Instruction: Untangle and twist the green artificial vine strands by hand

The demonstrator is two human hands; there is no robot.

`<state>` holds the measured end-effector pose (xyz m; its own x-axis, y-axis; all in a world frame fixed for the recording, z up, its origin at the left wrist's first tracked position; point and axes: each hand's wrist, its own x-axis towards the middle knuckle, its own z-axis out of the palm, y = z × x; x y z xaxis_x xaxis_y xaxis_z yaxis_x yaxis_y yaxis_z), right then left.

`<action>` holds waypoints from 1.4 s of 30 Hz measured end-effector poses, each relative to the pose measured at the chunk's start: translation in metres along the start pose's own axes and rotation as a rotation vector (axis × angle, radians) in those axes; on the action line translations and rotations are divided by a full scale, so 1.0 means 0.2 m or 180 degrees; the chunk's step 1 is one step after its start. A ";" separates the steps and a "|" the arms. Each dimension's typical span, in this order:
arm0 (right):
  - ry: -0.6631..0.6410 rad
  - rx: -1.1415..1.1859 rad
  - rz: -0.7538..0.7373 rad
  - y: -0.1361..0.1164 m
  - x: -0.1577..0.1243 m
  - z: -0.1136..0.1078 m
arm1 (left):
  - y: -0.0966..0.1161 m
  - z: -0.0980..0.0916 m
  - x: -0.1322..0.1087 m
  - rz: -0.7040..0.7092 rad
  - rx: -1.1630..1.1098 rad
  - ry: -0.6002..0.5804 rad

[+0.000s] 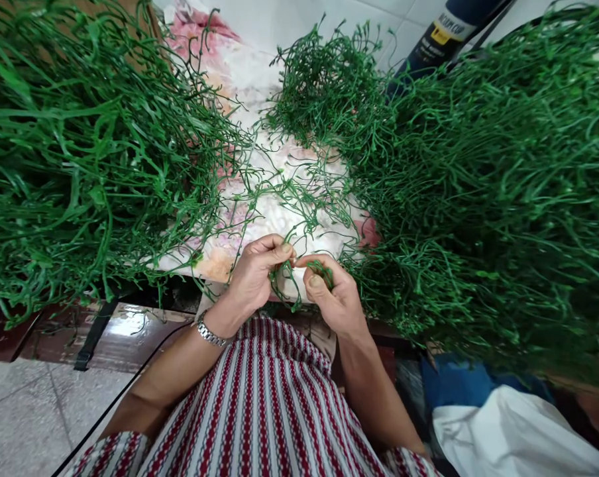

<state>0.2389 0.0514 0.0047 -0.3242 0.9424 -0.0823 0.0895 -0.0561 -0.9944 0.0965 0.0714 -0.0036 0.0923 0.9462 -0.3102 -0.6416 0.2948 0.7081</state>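
Note:
My left hand (260, 268), with a metal watch (211, 330) on its wrist, pinches a thin green plastic stem (282, 281) between thumb and fingers. Close beside it, my right hand (334, 291) is closed on a small bunch of green plastic sprigs (320, 270), its thumb folded over them. The fingertips of both hands almost meet above the near edge of the flowered cloth (215, 265). Several loose stems (304, 199) lie scattered on the cloth just beyond my hands.
A large heap of green plastic foliage (91, 165) rises at the left, another heap (488, 199) at the right. A smaller clump (329, 86) stands at the back. Behind it leans a dark blue cylinder (429, 46). White fabric (518, 434) lies at the lower right.

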 end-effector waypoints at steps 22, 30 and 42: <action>-0.0121 -0.0203 -0.0222 0.07 0.08 0.07 | 0.01 0.00 -0.01 -0.0270 -0.0915 -0.0301; -0.0815 -0.1230 -0.0617 0.04 0.11 0.01 | 0.04 -0.01 0.00 -0.0296 -0.0315 -0.0471; -0.1156 -0.1248 -0.1165 -0.07 0.02 -0.05 | 0.06 -0.03 0.00 -0.0125 0.0031 -0.0707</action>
<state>0.2450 0.0591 0.0194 -0.6908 0.7023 0.1719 0.2278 0.4371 -0.8701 0.0845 0.0748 0.0020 0.2832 0.9398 -0.1911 -0.6269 0.3322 0.7047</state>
